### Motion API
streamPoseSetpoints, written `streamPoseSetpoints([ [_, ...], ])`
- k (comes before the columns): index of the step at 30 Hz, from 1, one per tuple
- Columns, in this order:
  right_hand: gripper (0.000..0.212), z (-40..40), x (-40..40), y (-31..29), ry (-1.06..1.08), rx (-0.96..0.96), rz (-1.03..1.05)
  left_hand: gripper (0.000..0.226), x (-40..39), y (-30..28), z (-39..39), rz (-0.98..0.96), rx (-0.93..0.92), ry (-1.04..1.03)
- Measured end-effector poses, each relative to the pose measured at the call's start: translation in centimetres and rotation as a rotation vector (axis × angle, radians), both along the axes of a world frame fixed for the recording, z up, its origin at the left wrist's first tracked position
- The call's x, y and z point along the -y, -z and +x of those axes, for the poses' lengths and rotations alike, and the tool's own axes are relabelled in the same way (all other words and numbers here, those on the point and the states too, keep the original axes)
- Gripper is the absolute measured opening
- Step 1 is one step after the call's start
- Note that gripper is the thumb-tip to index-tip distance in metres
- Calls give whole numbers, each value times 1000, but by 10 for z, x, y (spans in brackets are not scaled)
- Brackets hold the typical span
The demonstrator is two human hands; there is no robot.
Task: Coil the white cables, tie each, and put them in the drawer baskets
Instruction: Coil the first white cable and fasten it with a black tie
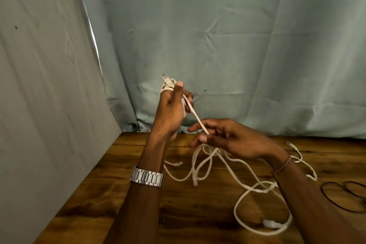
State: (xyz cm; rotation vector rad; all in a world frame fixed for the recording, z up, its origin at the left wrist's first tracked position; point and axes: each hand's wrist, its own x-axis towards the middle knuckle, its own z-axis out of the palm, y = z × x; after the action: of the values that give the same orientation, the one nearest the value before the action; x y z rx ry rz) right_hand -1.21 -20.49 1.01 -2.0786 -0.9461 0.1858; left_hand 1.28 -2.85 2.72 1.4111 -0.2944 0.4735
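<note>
My left hand (172,109) is raised above the table's far edge and grips a small coil of white cable (168,83), whose plug sticks up past my thumb. A taut stretch of that white cable (195,116) runs down to my right hand (227,137), which pinches it between thumb and fingers. Below my hands, loose white cables (210,164) lie tangled on the wooden table (118,194), with several plugs showing. No drawer or basket is in view.
Thin dark elastic bands (342,194) lie at the table's right edge. A pale green cloth backdrop (217,35) hangs behind the table, and a grey cloth (39,105) covers the left side. A metal watch sits on my left wrist.
</note>
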Motion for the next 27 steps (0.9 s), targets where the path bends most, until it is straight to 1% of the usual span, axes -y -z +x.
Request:
streamPoseSetpoints([
  [1,47,2,3,1,-21,-13,-30,38,1,0,0,-49,16,37],
  [2,59,4,6,2,-34,-22,-87,38,1,-1,-1,-112,25,73],
  [4,93,8,10,7,-25,-21,-249,37,2,-2,0,-248,35,144],
  [6,118,12,11,12,38,-4,-363,37,3,-3,0,-357,49,201],
  [8,135,17,8,19,105,38,-402,37,3,-5,0,-477,50,271],
  [10,144,24,8,26,184,62,-446,37,-1,-8,0,-604,57,357],
  [11,141,27,10,29,225,59,-480,38,-3,-10,0,-667,69,406],
  [12,133,31,12,33,253,50,-519,38,-7,-11,0,-724,84,454],
  [15,89,38,14,42,245,42,-562,39,-16,-15,0,-845,131,553],
  [17,82,39,12,45,220,51,-541,40,-21,-17,0,-903,143,602],
  [20,60,40,11,42,226,76,-460,40,-28,-17,2,-919,147,592],
  [21,57,41,13,41,237,67,-416,40,-30,-17,3,-909,147,570],
  [24,60,49,23,41,264,-6,-276,40,-33,-14,5,-836,134,483],
  [25,63,50,28,40,272,-39,-222,39,-33,-13,5,-805,127,461],
  [27,77,49,34,34,292,-80,-120,39,-30,-12,5,-755,111,450],
])
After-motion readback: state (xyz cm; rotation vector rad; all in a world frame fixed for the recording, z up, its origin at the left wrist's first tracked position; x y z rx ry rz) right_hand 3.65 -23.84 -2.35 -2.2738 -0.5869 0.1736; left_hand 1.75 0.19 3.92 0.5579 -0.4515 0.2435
